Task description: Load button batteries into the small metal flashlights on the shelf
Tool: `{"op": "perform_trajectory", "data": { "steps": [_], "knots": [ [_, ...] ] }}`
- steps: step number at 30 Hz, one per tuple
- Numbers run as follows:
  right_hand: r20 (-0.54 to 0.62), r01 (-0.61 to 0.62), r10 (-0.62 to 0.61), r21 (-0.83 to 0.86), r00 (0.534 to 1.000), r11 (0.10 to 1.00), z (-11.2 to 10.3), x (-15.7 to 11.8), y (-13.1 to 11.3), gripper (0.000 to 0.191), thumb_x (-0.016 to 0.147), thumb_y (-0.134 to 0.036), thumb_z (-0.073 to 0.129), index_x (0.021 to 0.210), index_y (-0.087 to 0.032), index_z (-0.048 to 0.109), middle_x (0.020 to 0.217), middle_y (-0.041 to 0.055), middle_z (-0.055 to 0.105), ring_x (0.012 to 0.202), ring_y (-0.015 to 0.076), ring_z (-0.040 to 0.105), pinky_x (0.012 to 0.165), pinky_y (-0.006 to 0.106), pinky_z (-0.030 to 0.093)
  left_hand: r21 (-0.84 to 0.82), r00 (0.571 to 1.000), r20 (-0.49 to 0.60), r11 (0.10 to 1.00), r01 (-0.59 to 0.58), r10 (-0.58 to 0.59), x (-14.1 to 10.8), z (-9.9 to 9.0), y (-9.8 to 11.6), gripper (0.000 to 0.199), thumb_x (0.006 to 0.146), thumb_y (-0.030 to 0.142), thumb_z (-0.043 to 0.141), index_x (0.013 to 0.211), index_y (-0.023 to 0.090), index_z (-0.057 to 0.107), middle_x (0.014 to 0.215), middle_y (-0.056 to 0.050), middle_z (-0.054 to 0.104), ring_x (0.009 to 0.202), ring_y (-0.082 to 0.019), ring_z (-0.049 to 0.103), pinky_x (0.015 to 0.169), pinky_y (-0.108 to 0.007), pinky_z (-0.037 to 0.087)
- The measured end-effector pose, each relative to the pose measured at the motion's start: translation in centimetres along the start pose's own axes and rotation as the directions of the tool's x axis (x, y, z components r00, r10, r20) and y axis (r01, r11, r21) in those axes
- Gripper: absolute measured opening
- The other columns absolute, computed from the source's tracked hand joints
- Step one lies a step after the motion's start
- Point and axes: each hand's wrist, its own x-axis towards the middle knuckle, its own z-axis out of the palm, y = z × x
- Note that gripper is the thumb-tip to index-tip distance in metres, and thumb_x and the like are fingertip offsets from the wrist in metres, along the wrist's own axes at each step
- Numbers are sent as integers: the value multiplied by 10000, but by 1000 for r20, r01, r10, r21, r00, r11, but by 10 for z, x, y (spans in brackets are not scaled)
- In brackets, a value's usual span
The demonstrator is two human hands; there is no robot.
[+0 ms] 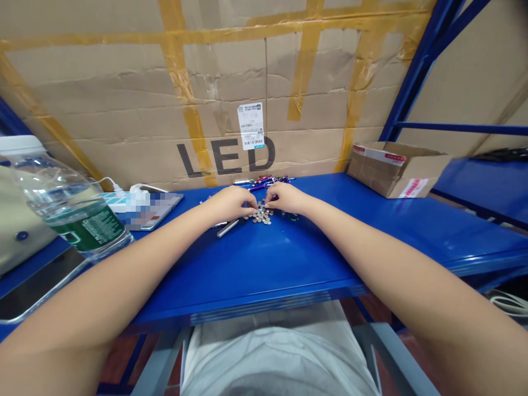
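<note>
A pile of small round metallic discs (260, 214) lies on the blue tabletop between my hands; whether they are coins or button cells I cannot tell. My left hand (231, 202) reaches the pile's left side, its fingers curled in toward the thumb. From the right, my right hand (287, 198) bends over the pile with thumb and fingertips pinched together at the discs. Anything between the fingertips is too small to make out. A silver tube (227, 228) rests beside my left hand. Behind both hands lie several shiny purple, red and silver tubes (264, 183), partly hidden. A green ring (293, 216) shows below my right hand.
A large taped cardboard box (223, 82) marked LED stands against the back of the blue table (256, 269). At left are a water bottle (78, 203), a phone (41, 280), a tablet (167, 212) and white cables. A small cardboard box (396, 168) sits at right, near a blue metal frame (429, 60).
</note>
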Motion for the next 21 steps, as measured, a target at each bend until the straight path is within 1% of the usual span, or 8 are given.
{"op": "perform_trajectory", "data": {
  "steps": [2,4,6,10,12,15,21],
  "knots": [
    [3,41,-41,-24,999,999,-3,-1,-1,88,810,-173,662,811,-176,751,933,47,738,913,167,642,846,266,469,26,999,3,999,-32,32,2,3,3,180,853,286,599,942,220,742,919,-25,721,862,-165,618,799,-256,428],
    [11,83,-83,-40,996,996,-5,-3,-2,103,800,-149,656,803,-175,756,926,49,736,909,168,639,841,262,468,58,999,2,998,-39,39,4,6,5,184,858,288,596,950,225,742,944,-31,716,879,-170,614,817,-262,426],
    [28,108,-107,-44,994,993,-7,-5,-4,119,787,-129,648,783,-176,758,891,46,734,883,165,640,828,256,470,92,1000,-6,996,-19,20,7,9,6,197,862,295,587,969,237,742,965,-36,709,886,-176,613,811,-267,425],
    [42,106,-105,-42,994,993,-8,-6,-5,119,771,-125,648,767,-163,760,863,53,735,823,161,645,803,256,476,126,1000,15,992,17,-19,14,13,8,225,856,299,576,997,238,741,980,-42,704,920,-194,613,817,-282,420],
    [42,92,-91,-43,995,995,-8,-6,-4,116,777,-145,650,775,-164,764,870,59,737,799,162,647,793,264,482,121,999,31,992,31,-35,17,13,10,231,854,306,568,976,224,746,969,-47,710,917,-198,617,815,-285,419],
    [44,80,-78,-52,996,995,-8,-5,0,109,783,-188,663,783,-185,771,867,55,741,782,169,653,792,278,490,94,996,41,993,72,-76,20,13,12,242,850,329,556,931,218,754,922,-42,725,863,-192,624,762,-275,418],
    [104,141,-137,-30,985,990,-10,-6,6,165,785,-165,654,888,-198,779,920,42,750,813,161,665,825,269,491,-12,982,67,984,178,-177,25,15,8,227,807,325,598,931,218,755,859,-25,742,772,-173,633,666,-257,408]
  ]
}}
